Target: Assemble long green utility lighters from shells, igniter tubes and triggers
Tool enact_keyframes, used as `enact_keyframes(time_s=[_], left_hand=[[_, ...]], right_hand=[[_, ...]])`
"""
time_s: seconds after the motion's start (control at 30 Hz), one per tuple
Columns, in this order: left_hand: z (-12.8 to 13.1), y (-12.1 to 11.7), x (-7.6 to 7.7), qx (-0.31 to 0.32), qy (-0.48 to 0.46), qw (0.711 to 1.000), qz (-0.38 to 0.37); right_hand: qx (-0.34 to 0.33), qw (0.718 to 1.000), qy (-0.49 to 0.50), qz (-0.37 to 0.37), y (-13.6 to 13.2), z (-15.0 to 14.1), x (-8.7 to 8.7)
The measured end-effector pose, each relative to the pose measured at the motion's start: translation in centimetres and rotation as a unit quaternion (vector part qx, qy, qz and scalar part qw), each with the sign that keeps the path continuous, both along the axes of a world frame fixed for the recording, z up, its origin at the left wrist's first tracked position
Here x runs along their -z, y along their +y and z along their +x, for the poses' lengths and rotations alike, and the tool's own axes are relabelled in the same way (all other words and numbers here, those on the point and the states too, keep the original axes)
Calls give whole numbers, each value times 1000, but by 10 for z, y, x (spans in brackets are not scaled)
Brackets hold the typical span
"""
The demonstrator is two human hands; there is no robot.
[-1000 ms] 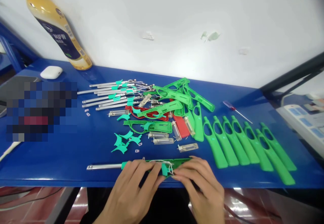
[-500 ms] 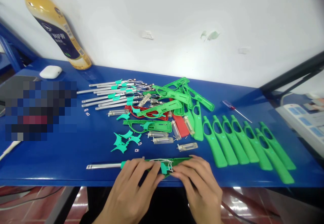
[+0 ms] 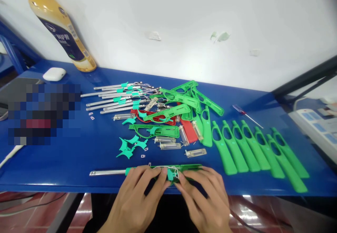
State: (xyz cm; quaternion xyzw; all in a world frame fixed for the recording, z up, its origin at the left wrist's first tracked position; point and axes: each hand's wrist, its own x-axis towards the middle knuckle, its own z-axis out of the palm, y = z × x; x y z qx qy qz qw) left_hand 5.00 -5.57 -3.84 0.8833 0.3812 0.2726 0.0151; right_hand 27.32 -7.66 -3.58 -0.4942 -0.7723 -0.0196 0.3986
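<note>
Near the front edge of the table lies a green half shell of a long-nosed lighter [image 3: 191, 166], open side up. A silver metal tube [image 3: 107, 172] sticks out of its left end. My left hand [image 3: 140, 194] is closed over the shell's left part, thumb and fingertips beside a teal trigger [image 3: 170, 174]. White wires [image 3: 176, 171] loop over the trigger. Closed round the right part is my right hand [image 3: 206, 192], its fingertips at the wires and the shell's lower rim. My fingers hide much of the inside.
Behind lie loose teal triggers [image 3: 126, 152], clear fuel tanks [image 3: 196, 152] and metal tubes with wires [image 3: 116, 98]. Green half shells [image 3: 181, 103] are piled mid-table; several more [image 3: 229, 155] are lined up at right, near a screwdriver [image 3: 246, 114]. A yellow bottle [image 3: 63, 33] stands back left.
My right hand's fingertips have shifted slightly left and down along the shell, by the wires. The left hand keeps its hold. The view has moved a little.
</note>
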Motion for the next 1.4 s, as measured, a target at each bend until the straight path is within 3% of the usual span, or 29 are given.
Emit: enact_keyframes(time_s=[0.17, 0.27, 0.37, 0.5, 0.6, 0.67, 0.83, 0.93, 1.17, 1.3, 1.4], left_hand=[[-4, -3, 4, 8, 9, 1000, -12], [-6, -3, 5, 7, 20, 1000, -13], [-5, 0, 4, 13, 28, 999, -19], [2, 5, -1, -18, -1, 1000, -21], [4, 7, -9, -33, -36, 999, -1], [1, 8, -15, -18, -43, 999, 1], [-20, 17, -30, -98, -72, 993, 1], [-39, 31, -35, -131, -74, 989, 8], [-62, 56, -37, -158, -63, 985, -1], [-57, 60, -39, -126, -42, 991, -13], [-50, 63, -41, -87, -12, 996, -35]], right_hand=[[-6, 998, -65, 4, 1, 8, -10], [48, 996, -81, 8, 8, 35, -21], [148, 981, -128, 12, 19, 95, -30], [299, 913, -276, -6, 37, 205, -37], [321, 897, -301, -26, 65, 266, -37], [303, 894, -323, -63, 93, 285, -31], [296, 874, -362, -130, 165, 292, -5], [278, 872, -375, -145, 186, 288, 6], [260, 873, -381, -160, 179, 274, 8], [260, 877, -369, -165, 180, 264, 4], [265, 889, -344, -142, 179, 256, -10]])
